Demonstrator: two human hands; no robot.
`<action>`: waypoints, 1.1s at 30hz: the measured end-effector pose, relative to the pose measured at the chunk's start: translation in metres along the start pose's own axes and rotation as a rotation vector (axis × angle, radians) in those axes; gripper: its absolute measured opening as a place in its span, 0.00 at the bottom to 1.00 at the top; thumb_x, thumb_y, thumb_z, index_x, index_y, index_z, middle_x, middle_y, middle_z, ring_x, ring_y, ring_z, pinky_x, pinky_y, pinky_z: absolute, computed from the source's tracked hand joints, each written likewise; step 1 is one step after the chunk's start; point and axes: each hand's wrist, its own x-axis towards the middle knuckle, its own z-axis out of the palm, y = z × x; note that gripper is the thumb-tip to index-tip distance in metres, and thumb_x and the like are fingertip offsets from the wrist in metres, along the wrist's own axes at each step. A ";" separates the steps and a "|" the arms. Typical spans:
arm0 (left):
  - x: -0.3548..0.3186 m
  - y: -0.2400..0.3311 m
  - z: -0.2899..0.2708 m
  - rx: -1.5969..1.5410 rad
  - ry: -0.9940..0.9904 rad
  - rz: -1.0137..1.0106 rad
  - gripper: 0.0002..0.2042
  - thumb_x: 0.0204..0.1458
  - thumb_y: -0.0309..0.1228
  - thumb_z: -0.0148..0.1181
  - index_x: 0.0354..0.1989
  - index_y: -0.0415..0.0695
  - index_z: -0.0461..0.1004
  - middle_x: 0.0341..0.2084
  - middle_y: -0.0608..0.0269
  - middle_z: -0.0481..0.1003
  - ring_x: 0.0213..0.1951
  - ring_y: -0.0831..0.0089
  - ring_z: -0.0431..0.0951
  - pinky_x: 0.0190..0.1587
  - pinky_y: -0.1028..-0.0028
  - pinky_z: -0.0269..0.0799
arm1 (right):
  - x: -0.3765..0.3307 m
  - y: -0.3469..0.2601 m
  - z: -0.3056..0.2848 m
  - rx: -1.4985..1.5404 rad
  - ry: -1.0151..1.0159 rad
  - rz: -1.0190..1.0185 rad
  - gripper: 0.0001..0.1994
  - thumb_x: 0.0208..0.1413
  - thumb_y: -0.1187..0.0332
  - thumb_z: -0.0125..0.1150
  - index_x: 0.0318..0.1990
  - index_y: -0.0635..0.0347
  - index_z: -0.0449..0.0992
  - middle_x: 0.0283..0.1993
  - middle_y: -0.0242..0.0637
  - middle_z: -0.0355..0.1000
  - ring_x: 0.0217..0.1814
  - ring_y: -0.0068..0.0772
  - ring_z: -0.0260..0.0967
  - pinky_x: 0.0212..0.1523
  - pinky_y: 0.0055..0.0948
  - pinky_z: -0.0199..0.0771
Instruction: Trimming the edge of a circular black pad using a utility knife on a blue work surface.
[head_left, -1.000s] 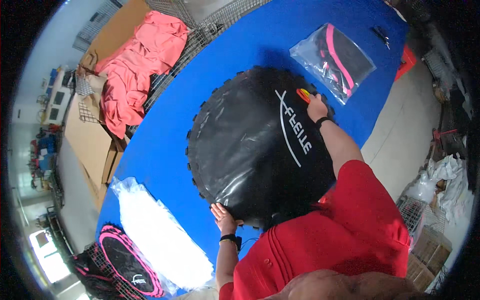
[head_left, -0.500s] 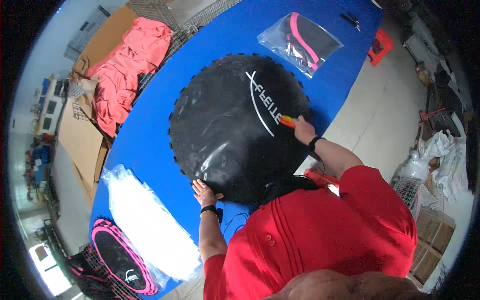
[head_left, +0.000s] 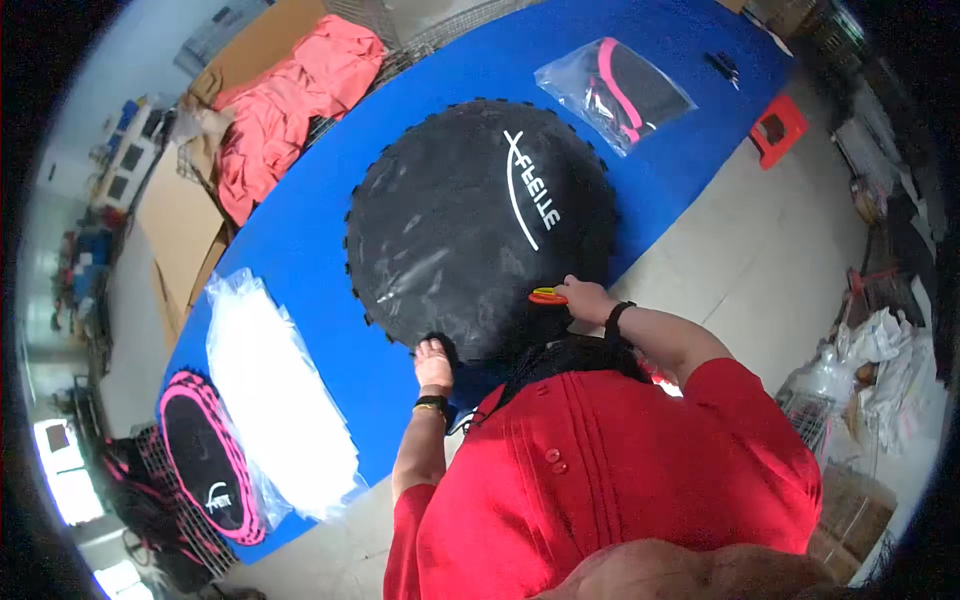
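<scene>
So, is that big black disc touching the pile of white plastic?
Apart. The head view shows a clear strip of blue tabletop between the black disc and the pile of white plastic.

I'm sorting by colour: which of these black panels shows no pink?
The large round middle panel; the bagged panel at upper right has a pink band, the lower-left panel a pink rim.

This looks like a workshop: blue worktable (head_left: pixel 305 255), plastic bags (head_left: pixel 285 395) at eight o'clock, heaped fabric (head_left: pixel 300 95) at eleven, cartons (head_left: pixel 850 512) at four.
</scene>
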 end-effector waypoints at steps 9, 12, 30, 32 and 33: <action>-0.058 0.064 -0.002 -0.158 -0.206 0.046 0.34 0.56 0.37 0.53 0.74 0.53 0.53 0.71 0.37 0.52 0.70 0.41 0.56 0.68 0.56 0.60 | 0.018 0.039 -0.010 0.000 -0.082 -0.184 0.15 0.57 0.70 0.51 0.51 0.49 0.76 0.47 0.44 0.69 0.46 0.54 0.73 0.44 0.49 0.73; -0.066 0.098 -0.004 -0.181 -0.295 -0.005 0.37 0.55 0.38 0.53 0.75 0.56 0.49 0.73 0.36 0.46 0.72 0.40 0.51 0.68 0.53 0.58 | 0.024 0.059 -0.020 -0.026 -0.093 -0.269 0.16 0.56 0.71 0.51 0.51 0.49 0.76 0.45 0.43 0.69 0.44 0.53 0.74 0.42 0.51 0.74; -0.062 0.186 0.010 -0.225 -0.193 -0.454 0.50 0.47 0.41 0.66 0.76 0.49 0.41 0.74 0.39 0.40 0.74 0.44 0.46 0.70 0.55 0.57 | 0.067 0.175 -0.093 -0.036 0.041 -0.368 0.12 0.61 0.72 0.46 0.47 0.51 0.75 0.45 0.45 0.70 0.46 0.57 0.71 0.44 0.49 0.72; -0.062 0.184 0.008 -0.241 -0.233 -0.466 0.51 0.47 0.42 0.68 0.77 0.52 0.40 0.76 0.46 0.36 0.75 0.48 0.45 0.68 0.57 0.61 | 0.069 0.176 -0.094 -0.052 -0.002 -0.406 0.12 0.61 0.72 0.46 0.47 0.51 0.75 0.44 0.44 0.70 0.46 0.57 0.71 0.44 0.49 0.72; -0.061 0.182 0.008 -0.268 -0.270 -0.461 0.51 0.48 0.43 0.68 0.77 0.52 0.39 0.76 0.45 0.36 0.75 0.48 0.45 0.69 0.57 0.61 | 0.071 0.177 -0.096 -0.059 -0.018 -0.405 0.12 0.61 0.72 0.47 0.48 0.51 0.75 0.44 0.45 0.70 0.46 0.57 0.71 0.44 0.49 0.72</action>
